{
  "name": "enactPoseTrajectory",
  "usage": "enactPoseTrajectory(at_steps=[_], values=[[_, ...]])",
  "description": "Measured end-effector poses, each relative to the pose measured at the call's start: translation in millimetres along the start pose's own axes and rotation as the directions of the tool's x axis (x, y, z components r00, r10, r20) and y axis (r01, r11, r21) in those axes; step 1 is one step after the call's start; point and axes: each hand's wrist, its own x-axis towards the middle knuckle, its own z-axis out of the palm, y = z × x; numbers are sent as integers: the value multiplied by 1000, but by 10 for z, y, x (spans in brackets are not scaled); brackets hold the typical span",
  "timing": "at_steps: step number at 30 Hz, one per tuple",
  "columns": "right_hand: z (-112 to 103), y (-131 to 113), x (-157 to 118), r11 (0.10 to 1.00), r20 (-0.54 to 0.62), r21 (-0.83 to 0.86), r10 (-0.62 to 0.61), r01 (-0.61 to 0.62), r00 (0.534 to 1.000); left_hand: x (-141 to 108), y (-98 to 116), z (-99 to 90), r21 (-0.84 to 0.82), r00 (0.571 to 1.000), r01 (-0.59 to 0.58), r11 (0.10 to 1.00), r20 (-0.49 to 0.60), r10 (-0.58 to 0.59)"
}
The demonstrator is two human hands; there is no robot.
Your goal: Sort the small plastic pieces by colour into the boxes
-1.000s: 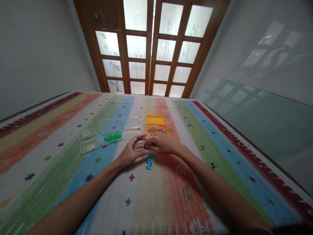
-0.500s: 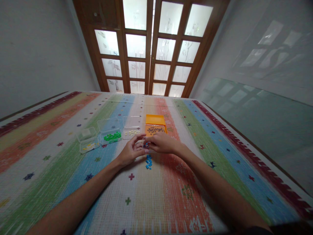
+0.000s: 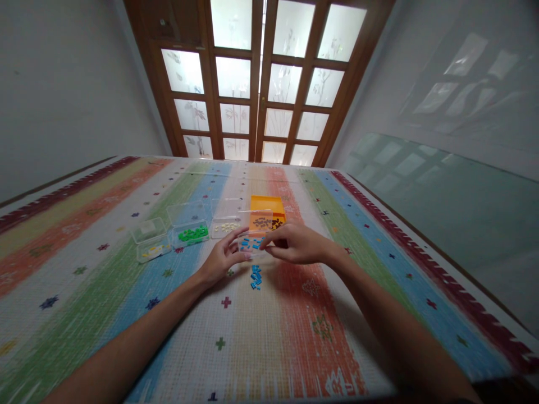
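Observation:
My left hand [image 3: 219,259] grips the left side of a small clear plastic box [image 3: 255,255], its thumb in front and its fingers behind. Inside the box lie several small blue pieces [image 3: 246,243], like tiny building bricks. At the box's right side is my right hand [image 3: 297,241], thumb and forefinger pinched together; anything between them is too small to make out. A little heap of blue pieces [image 3: 255,277] rests on the cloth just in front of the box. The box's clear raised lid [image 3: 256,213] stands behind it.
Behind the clear box sits an open orange box [image 3: 266,204] with brown pieces [image 3: 263,223]. To the left are open clear boxes holding cream pieces [image 3: 227,227], green pieces [image 3: 193,233] and yellow pieces [image 3: 160,251]. A striped cloth [image 3: 252,348] covers the table.
My right hand has drawn back to the right from over the clear box, uncovering the blue pieces inside. My left hand has barely moved.

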Motion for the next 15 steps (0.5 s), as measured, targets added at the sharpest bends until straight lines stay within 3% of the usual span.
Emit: enactPoseTrajectory(at_steps=[3, 6, 9, 15], values=[[43, -96, -71, 997, 87, 53, -61, 56, 994, 7, 5, -17, -6, 999, 15, 1000, -30, -15], [174, -108, -116, 997, 146, -58, -33, 41, 989, 9, 16, -28, -8, 998, 15, 1000, -68, -16], [366, -20, -130, 989, 116, -149, 8, 9, 993, 7, 24, -35, 3, 994, -2, 1000, -106, 2], [717, 159, -123, 992, 10, -124, 10, -8, 1000, 11, 24, -29, 20, 990, -12, 1000, -140, 14]])
